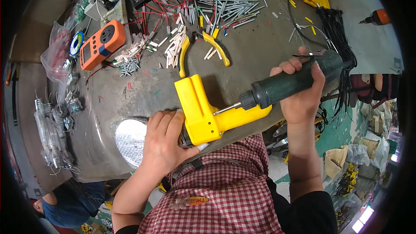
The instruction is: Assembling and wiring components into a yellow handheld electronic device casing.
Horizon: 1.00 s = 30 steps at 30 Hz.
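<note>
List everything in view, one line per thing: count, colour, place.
yellow housing: one, yellow, table's near edge
electric screwdriver: one, dark green, bit against the housing
pliers: one, yellow handles, table centre
orange meter: one, orange, table left
metal tubes: many, grey, table far side
red wires: several, red, table far side
table: one, grey
left hand: on the housing
right hand: gripping the screwdriver
</note>
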{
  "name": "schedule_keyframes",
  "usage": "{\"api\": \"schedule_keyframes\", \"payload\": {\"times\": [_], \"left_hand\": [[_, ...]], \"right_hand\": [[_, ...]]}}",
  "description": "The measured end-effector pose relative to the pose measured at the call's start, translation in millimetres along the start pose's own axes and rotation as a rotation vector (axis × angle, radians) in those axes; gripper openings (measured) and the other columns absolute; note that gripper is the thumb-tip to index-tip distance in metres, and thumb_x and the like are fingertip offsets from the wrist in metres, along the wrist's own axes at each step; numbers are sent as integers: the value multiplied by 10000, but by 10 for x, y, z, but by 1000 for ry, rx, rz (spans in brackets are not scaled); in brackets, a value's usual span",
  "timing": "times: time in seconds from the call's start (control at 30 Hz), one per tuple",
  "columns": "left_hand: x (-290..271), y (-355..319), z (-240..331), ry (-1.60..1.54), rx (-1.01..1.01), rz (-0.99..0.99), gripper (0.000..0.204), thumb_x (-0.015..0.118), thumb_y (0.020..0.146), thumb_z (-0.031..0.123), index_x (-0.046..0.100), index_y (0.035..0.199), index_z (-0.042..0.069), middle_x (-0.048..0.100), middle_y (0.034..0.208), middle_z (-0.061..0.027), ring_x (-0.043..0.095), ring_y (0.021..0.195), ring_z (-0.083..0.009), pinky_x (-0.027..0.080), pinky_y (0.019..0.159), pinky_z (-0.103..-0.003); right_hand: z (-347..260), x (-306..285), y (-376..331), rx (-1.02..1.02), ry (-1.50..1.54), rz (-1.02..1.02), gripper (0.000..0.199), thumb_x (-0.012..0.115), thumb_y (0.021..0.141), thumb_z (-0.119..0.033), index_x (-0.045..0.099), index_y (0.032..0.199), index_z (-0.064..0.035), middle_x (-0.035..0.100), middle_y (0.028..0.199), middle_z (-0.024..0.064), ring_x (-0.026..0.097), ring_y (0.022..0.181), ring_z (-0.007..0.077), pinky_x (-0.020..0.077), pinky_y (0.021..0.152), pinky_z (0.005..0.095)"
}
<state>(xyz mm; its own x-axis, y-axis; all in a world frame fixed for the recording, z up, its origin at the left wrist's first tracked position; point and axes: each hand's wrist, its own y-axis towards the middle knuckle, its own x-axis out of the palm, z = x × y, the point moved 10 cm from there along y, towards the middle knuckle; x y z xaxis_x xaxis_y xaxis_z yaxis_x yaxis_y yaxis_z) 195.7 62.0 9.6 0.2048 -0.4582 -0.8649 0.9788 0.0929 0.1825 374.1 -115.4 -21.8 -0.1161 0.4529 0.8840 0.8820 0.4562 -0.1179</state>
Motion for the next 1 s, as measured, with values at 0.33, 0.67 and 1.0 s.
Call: {"api": "schedule_keyframes", "payload": {"times": [0.33, 0.67, 1.0], "left_hand": [[-61, 0, 18, -46, 3, 30, 672, 830, 490, 219, 560, 1037, -64, 580, 912, -182, 546, 885, -344, 444, 812, -433], [-60, 32, -16, -106, 8, 0, 701, 828, 484, 242, 542, 1051, -55, 578, 939, -166, 546, 886, -328, 439, 823, -424], [-13, -13, -56, -126, 17, -16, 747, 827, 487, 261, 517, 1079, -72, 567, 964, -181, 535, 929, -342, 424, 871, -434]], "right_hand": [[146, -105, 24, 0, 144, 15, 311, 580, 847, -262, 511, 1113, -117, 482, 825, 3, 489, 807, 150, 391, 889, 375], [105, 23, 42, -10, 22, 11, 297, 547, 872, -275, 488, 1116, -115, 459, 834, -10, 480, 822, 129, 399, 900, 372], [132, 42, 59, -27, -46, -14, 314, 550, 872, -282, 478, 1127, -112, 451, 856, -19, 478, 835, 114, 402, 901, 359]]}}
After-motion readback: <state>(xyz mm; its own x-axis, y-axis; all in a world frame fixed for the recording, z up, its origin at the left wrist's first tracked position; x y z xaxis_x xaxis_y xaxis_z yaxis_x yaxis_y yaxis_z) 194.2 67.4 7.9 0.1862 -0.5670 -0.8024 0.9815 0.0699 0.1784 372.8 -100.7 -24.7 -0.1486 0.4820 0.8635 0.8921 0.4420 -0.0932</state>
